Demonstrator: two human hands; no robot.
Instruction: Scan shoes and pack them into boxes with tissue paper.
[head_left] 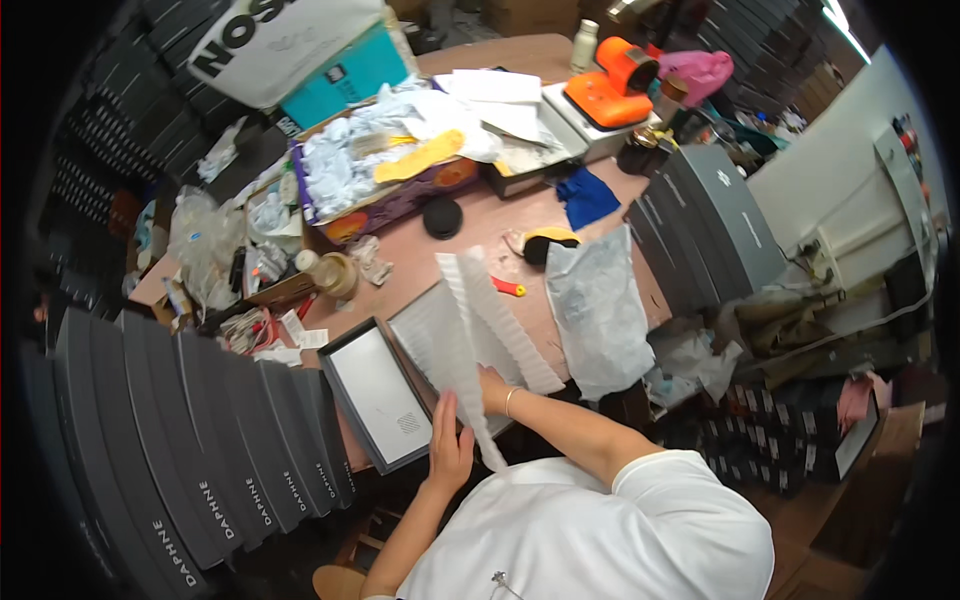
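White, crinkled paper sheet [460, 345] in the head view: it stands up off the pinkish worktop [490, 215], just right of the open dark-grey cardboard box with a white inside [372, 375]. Left hand [452, 452] has its fingers straight, not clenched, up against the near part, I'd guess to stop it flopping over. Right hand [494, 390] is tucked partly behind the sheet, so can't tell if it's pinching anything. Long axis runs away from the person, far end tipped a bit left.
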